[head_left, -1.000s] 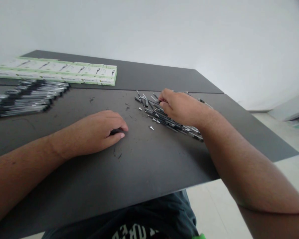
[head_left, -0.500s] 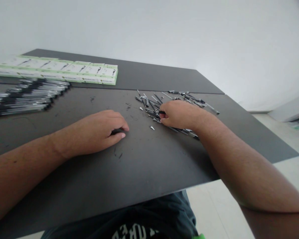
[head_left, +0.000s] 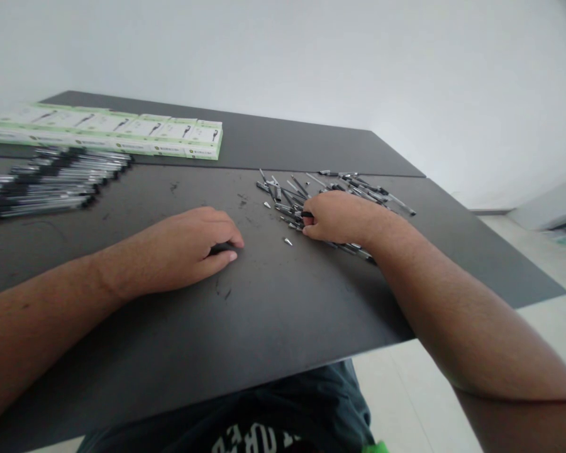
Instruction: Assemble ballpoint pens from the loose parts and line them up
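Observation:
My left hand point(head_left: 195, 245) rests on the grey table point(head_left: 245, 340), thumb and fingers curved and apart, with nothing seen between them. Over a loose heap of pen parts point(head_left: 292, 195), my right hand point(head_left: 337, 217) has its fingers closed around a small black pen part point(head_left: 307, 214); most of it is hidden by the fingers. Thin tubes, black pieces and clear barrels lie jumbled about that hand. One small silver pen tip point(head_left: 288, 241) sits alone just left of the right thumb.
Assembled pens point(head_left: 61, 179) lie side by side at the left. Behind them stands a row of white and green boxes point(head_left: 170, 135) with pen pictures. Dark marks point(head_left: 224, 292) spot the tabletop. The table's front edge runs above my lap, and a white wall point(head_left: 283, 63) rises behind.
Almost nothing differs. The whole view has shifted very slightly, and both hands keep their places and grips.

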### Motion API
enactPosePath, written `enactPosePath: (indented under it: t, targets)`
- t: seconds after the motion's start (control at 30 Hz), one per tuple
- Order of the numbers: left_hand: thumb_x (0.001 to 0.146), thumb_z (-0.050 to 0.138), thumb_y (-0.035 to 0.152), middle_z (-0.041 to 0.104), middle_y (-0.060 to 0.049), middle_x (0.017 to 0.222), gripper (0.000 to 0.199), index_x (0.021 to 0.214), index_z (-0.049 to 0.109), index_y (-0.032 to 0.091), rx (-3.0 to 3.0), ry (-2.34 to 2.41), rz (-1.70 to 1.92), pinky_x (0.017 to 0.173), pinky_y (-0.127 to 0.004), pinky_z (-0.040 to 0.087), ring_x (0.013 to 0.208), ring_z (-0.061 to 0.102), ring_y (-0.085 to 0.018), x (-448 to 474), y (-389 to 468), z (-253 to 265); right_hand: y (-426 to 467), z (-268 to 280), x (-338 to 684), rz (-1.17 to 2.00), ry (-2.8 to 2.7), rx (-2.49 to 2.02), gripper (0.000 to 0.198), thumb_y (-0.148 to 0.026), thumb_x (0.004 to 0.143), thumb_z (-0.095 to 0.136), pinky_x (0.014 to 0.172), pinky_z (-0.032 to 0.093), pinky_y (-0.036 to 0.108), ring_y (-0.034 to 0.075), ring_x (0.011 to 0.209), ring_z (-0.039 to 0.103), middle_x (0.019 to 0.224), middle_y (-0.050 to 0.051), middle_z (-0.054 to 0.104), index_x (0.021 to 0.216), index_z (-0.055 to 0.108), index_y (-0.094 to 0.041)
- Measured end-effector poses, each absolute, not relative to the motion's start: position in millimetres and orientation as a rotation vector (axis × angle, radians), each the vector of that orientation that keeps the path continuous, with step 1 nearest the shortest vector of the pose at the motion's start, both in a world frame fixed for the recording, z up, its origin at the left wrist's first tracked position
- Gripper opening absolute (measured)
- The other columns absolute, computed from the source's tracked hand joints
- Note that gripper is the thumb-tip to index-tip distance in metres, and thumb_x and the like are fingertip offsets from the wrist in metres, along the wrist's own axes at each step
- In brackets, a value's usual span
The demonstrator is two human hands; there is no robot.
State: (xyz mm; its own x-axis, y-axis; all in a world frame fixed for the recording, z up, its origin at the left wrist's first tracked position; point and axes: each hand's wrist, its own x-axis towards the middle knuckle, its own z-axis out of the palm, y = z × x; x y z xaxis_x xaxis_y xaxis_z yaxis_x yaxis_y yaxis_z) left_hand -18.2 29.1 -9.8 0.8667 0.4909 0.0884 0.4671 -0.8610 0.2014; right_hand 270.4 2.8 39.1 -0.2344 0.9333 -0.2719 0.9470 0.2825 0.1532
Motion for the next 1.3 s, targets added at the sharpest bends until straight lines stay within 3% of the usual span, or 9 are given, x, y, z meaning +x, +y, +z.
enactPosePath:
  t: [0.33,0.57,1.3]
  targets:
    - [0.097,0.055,0.038,0.077,-0.006,0.108,0.027,0.106,0.076,0.025,2.863,0.730,0.219,0.099,-0.041,0.049,0.104,0.068,-0.027,-20.0,29.4,-9.8,3.9,36.7,270.7,-0.071,2.267,1.711,0.026,-0.031,0.087,0.059,0.064,0.041,0.037,0.028,0.081,0.070,0.097,0.015,0.079,0.098,0.079,-0.019]
    - [0.096,0.056,0.038,0.077,-0.006,0.108,0.026,0.105,0.077,0.025,2.844,0.743,0.222,0.100,-0.040,0.049,0.104,0.068,-0.026,-19.1,30.1,-10.2,4.3,37.6,270.9,-0.080,2.243,1.725,0.027,-0.032,0.089,0.060,0.071,0.045,0.037,0.028,0.086,0.071,0.100,0.015,0.080,0.100,0.081,-0.020]
    - [0.096,0.056,0.039,0.077,-0.007,0.108,0.027,0.105,0.077,0.025,2.850,0.746,0.207,0.100,-0.042,0.049,0.105,0.068,-0.027,-18.9,29.6,-9.5,5.2,38.2,270.8,-0.137,2.273,1.687,0.025,-0.031,0.088,0.060,0.067,0.043,0.036,0.026,0.083,0.069,0.099,0.014,0.079,0.099,0.079,-0.019]
